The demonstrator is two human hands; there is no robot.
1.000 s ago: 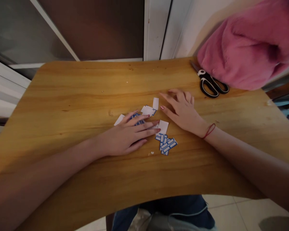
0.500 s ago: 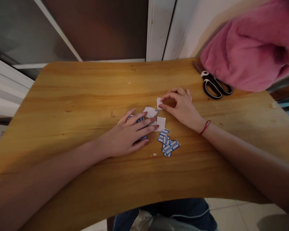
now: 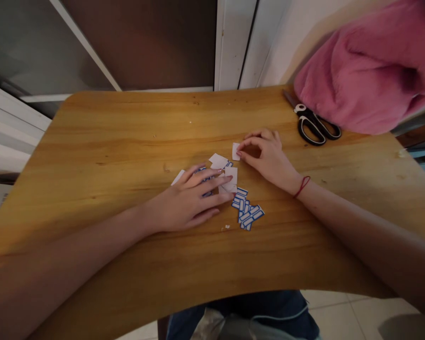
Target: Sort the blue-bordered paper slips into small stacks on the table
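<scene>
My left hand (image 3: 198,196) lies flat with its fingers spread over several small paper pieces, partly hiding them. Under its fingertips is a white paper piece (image 3: 231,174), blank side up. Another white piece (image 3: 218,160) lies just beyond the fingers, with blue-bordered paper showing beside it. My right hand (image 3: 264,152), a red cord at its wrist, pinches a small white paper piece (image 3: 235,151) between thumb and index finger. Between the hands and closer to me, a loose overlapping pile of blue-bordered paper labels (image 3: 248,210) rests on the wood.
Black-handled scissors (image 3: 313,123) lie at the back right of the wooden table (image 3: 127,127), against a pink plush cloth (image 3: 361,71). Tiny paper scraps (image 3: 227,226) are near the label pile. A white-framed panel (image 3: 145,42) stands behind the table.
The white piece under my left fingertips has shifted and turned, and the left fingers have slid slightly right. My right hand has barely moved, still pinching its piece.
</scene>
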